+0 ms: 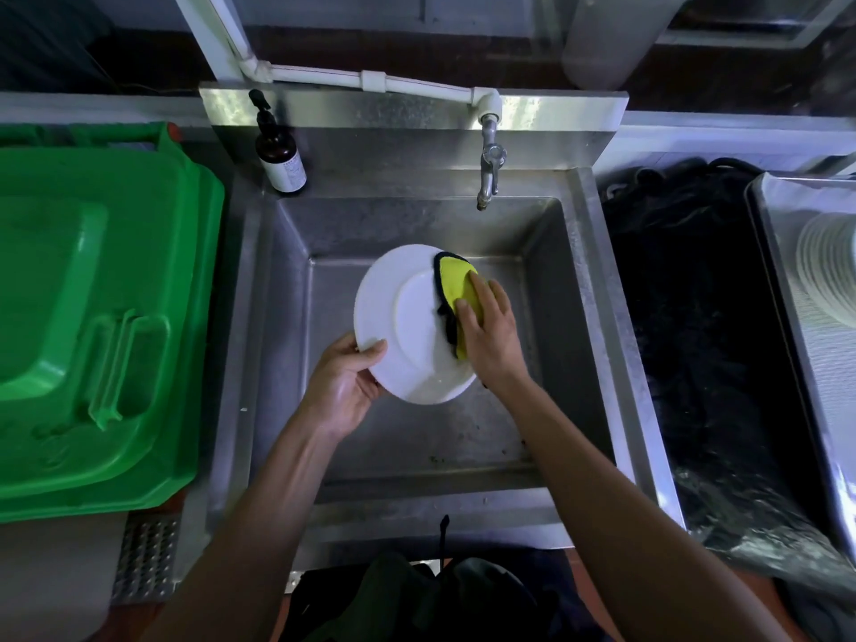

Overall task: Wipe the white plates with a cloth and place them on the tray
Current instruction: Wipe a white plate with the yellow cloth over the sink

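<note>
Sink basin (546, 363) open above, floor bare around plate (412, 317); plate held over middle. Tap (488, 178) overhangs far edge, above plate's far rim. Soap bottle (280, 155) on back-left ledge. Left blocked by green bin lid (92, 317), flush against sink. Right: black bag (695, 340) fills gap between sink and tray (783, 289). Tray holds plate stack (829, 266) at far right; near part of tray bare.

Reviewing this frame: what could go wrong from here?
The left hand holds the white plate only by its near rim over the steel sink; pressure from the right hand on the yellow cloth might tip or slip it. The tray sits far right, so carrying it there could risk knocking the stacked plates.
</note>
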Tool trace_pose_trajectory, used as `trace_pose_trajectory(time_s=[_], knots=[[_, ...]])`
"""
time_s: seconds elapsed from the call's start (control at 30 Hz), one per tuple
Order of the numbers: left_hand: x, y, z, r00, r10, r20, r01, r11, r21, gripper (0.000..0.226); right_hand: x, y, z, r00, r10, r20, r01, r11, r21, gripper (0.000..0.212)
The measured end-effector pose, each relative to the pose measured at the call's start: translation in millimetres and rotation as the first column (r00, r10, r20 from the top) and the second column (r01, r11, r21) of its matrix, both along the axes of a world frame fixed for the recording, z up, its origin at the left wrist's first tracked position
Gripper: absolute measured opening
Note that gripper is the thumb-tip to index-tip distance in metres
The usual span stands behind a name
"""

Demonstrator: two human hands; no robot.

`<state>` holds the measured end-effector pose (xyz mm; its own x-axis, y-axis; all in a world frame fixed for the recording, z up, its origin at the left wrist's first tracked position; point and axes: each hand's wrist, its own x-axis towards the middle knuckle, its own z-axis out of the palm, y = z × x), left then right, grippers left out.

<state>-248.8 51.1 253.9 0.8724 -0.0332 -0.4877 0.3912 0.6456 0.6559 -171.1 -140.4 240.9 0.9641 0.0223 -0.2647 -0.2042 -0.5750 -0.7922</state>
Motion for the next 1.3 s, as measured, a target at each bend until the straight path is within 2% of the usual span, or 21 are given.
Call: trace_pose_trajectory(time_s=[0.17, 0.4, 0.6, 0.7, 0.87, 1.03, 1.17, 1.3], knots=[[-3.6, 3.8, -4.7, 0.988, -0.141, -0.055, 0.147, 0.983, 0.112, 0.032, 17.2, -6.5, 4.5, 0.988, 0.144, 0.056, -0.14, 0.988, -0.071, 0.047], [-1.7, 0.6, -4.4, 0.978, -0.194, -0.07, 0.202, 0.969, 0.139, 0.031, 13.5, 10.3, 16.0, 0.93, 0.34, 0.141, -0.298, 0.92, -0.254, 0.046], [2.1, -5.8, -4.0, 0.983, -0.17, -0.068, 0.179, 0.972, 0.149, 0.026, -10.6, 25.4, 18.6, 0.853, 0.475, 0.216, -0.389, 0.855, -0.344, 0.051], [2.3, -7.4, -3.4, 0.987, -0.14, -0.08, 0.152, 0.972, 0.177, 0.024, -21.5, 27.0, 13.1, 0.843, 0.478, 0.247, -0.383, 0.855, -0.35, 0.052], [0.4, -13.2, -0.1, 0.986, -0.144, -0.09, 0.158, 0.971, 0.181, 0.028, -22.0, 23.2, 5.5, 0.875, 0.44, 0.203, -0.371, 0.878, -0.302, 0.056], [0.9, -12.5, 4.8, 0.988, -0.131, -0.077, 0.142, 0.978, 0.154, 0.048, 4.1, 22.6, 7.7, 0.908, 0.383, 0.172, -0.332, 0.905, -0.266, 0.062], [1.7, -4.3, 8.6, 0.992, -0.109, -0.066, 0.119, 0.979, 0.165, 0.054, 20.4, 18.5, 10.3, 0.92, 0.348, 0.182, -0.304, 0.925, -0.229, 0.052], [2.7, 3.8, 10.0, 0.995, -0.088, -0.038, 0.092, 0.987, 0.135, 0.048, 31.7, 5.7, 8.4, 0.947, 0.286, 0.145, -0.269, 0.954, -0.13, 0.047]])
